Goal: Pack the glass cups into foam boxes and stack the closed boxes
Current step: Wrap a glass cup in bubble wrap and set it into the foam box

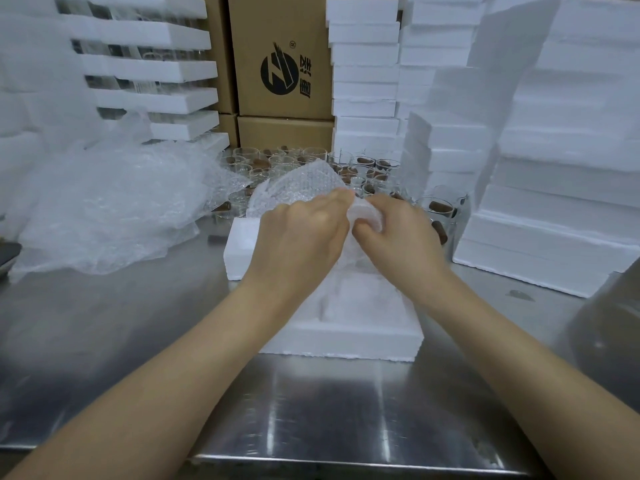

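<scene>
Left hand (301,233) and right hand (398,237) both pinched a bunched clear bubble-wrap sheet (298,185) over the open white foam box (343,337) on the steel tabletop (138,323). Many clear glass cups (311,157) sat behind it unpacked. Box not closed, so lots left.

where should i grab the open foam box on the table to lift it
Probably by the outer walls of the foam box, one hand from the left and one from the right. It lies flat on the table with its hollow facing up, so the thick walls are the firm part.
</scene>
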A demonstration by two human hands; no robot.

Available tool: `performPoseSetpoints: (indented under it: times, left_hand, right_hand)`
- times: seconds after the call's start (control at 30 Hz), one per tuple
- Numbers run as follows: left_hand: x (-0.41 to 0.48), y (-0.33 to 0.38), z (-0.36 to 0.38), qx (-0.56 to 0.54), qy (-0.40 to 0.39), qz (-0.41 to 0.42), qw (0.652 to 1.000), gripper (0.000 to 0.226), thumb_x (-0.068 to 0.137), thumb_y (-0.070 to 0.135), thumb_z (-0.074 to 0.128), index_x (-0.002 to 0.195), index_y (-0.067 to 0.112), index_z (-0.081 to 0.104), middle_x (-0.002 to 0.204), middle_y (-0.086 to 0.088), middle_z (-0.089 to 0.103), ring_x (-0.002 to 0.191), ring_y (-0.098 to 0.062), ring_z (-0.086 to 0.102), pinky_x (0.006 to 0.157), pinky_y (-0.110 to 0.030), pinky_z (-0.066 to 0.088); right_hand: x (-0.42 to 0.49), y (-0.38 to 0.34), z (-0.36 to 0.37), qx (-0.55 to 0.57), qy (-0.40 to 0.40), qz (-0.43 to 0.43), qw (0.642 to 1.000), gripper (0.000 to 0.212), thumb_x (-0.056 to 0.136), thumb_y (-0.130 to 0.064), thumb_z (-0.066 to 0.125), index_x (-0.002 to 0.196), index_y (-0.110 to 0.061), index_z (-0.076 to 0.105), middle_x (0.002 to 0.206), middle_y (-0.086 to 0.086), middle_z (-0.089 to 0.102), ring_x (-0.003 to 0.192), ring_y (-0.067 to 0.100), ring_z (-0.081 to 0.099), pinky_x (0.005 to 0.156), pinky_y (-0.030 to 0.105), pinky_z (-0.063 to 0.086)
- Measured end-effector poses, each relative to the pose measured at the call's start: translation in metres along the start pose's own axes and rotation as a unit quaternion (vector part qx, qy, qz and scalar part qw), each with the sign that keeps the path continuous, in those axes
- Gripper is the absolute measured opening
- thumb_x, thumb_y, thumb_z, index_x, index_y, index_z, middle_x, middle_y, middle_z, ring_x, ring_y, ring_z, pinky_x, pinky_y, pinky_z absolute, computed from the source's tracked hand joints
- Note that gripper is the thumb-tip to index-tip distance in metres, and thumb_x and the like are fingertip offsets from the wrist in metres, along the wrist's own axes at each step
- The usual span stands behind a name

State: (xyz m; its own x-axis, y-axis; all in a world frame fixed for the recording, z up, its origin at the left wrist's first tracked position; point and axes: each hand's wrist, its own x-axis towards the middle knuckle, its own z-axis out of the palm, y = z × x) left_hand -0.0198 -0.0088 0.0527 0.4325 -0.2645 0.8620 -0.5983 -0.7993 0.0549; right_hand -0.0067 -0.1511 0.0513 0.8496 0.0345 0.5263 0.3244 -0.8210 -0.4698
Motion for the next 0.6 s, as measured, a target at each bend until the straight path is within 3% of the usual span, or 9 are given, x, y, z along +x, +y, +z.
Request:
performPoseSetpoints:
  times: [0.07, 0.13, 0.17, 0.23, 0.3, 0.4, 0.53, 0.6]
  left_hand:
    - [0.003, -0.003, -0.002, -0.002, 0.017, -0.015, 1.0, 0.028, 0.079, 0.001, 0.06, 0.104, -0.001, 0.072, 0.069, -0.015, 0.071, 0.049, -0.036, 0.062, 0.042, -0.036, 0.049]
    - [0.007, -0.01, -0.006, -0.037, 0.031, -0.07, 0.996, 0.029, 0.085, 0.004, 0.056, 0.109, 0.002, 0.072, 0.062, -0.019, 0.066, 0.051, -0.037, 0.059, 0.048, -0.039, 0.049]
    - [0.009, -0.016, -0.007, -0.067, 0.034, -0.105, 0.992, 0.028, 0.088, 0.007, 0.054, 0.109, 0.005, 0.073, 0.061, -0.02, 0.064, 0.053, -0.036, 0.058, 0.053, -0.041, 0.049]
    - [0.011, -0.029, -0.008, -0.14, 0.033, -0.167, 0.975, 0.024, 0.091, 0.016, 0.052, 0.093, 0.009, 0.074, 0.061, -0.013, 0.059, 0.059, -0.026, 0.057, 0.066, -0.041, 0.053]
    - [0.012, -0.037, -0.008, -0.184, 0.025, -0.206, 0.961, 0.018, 0.09, 0.022, 0.052, 0.074, 0.019, 0.058, 0.068, 0.0, 0.048, 0.066, -0.014, 0.045, 0.071, -0.032, 0.047]
    - [0.011, -0.041, -0.007, -0.175, 0.011, -0.224, 0.959, 0.019, 0.091, 0.018, 0.055, 0.077, 0.025, 0.044, 0.072, 0.003, 0.044, 0.069, -0.011, 0.04, 0.07, -0.036, 0.049]
    - [0.01, -0.045, -0.008, -0.171, -0.005, -0.234, 0.957, 0.021, 0.093, 0.015, 0.058, 0.074, 0.025, 0.06, 0.07, 0.007, 0.051, 0.067, -0.009, 0.05, 0.081, -0.038, 0.053]
    - [0.013, -0.041, -0.01, -0.252, -0.013, -0.263, 0.931, 0.018, 0.095, 0.018, 0.058, 0.092, 0.023, 0.074, 0.078, 0.014, 0.065, 0.077, -0.001, 0.063, 0.084, -0.032, 0.055]
  right_hand:
    - [0.001, 0.001, -0.004, 0.044, 0.016, -0.012, 0.999, 0.012, 0.084, -0.038, 0.062, 0.08, -0.028, 0.059, 0.06, -0.011, 0.052, 0.064, 0.012, 0.052, 0.056, 0.026, 0.035]
    - [0.003, 0.002, -0.01, 0.124, 0.02, -0.014, 0.992, 0.029, 0.081, -0.053, 0.066, 0.1, -0.032, 0.066, 0.075, -0.02, 0.061, 0.074, -0.002, 0.057, 0.066, 0.016, 0.042]
    - [0.005, 0.002, -0.013, 0.175, 0.018, -0.011, 0.984, 0.027, 0.083, -0.053, 0.066, 0.102, -0.033, 0.066, 0.082, -0.022, 0.064, 0.08, -0.004, 0.06, 0.068, 0.013, 0.043]
    - [0.009, 0.004, -0.02, 0.256, -0.003, -0.009, 0.967, 0.011, 0.092, -0.044, 0.059, 0.093, -0.035, 0.065, 0.083, -0.023, 0.067, 0.075, 0.001, 0.065, 0.063, 0.008, 0.042]
    - [0.011, 0.007, -0.025, 0.278, -0.034, -0.011, 0.96, 0.015, 0.097, -0.032, 0.053, 0.088, -0.034, 0.066, 0.079, -0.017, 0.07, 0.062, 0.01, 0.067, 0.056, 0.011, 0.043]
    - [0.011, 0.008, -0.025, 0.304, -0.077, -0.027, 0.949, 0.009, 0.095, -0.024, 0.059, 0.095, -0.031, 0.065, 0.077, -0.006, 0.073, 0.059, 0.012, 0.066, 0.056, 0.017, 0.047]
    - [0.011, 0.009, -0.017, 0.332, -0.073, -0.043, 0.94, 0.011, 0.091, -0.016, 0.066, 0.099, -0.024, 0.065, 0.075, -0.007, 0.071, 0.062, 0.011, 0.068, 0.061, 0.019, 0.052]
    - [0.013, 0.01, -0.019, 0.391, -0.062, -0.007, 0.918, 0.007, 0.091, -0.011, 0.065, 0.093, -0.017, 0.069, 0.071, -0.001, 0.071, 0.062, 0.015, 0.069, 0.059, 0.02, 0.052]
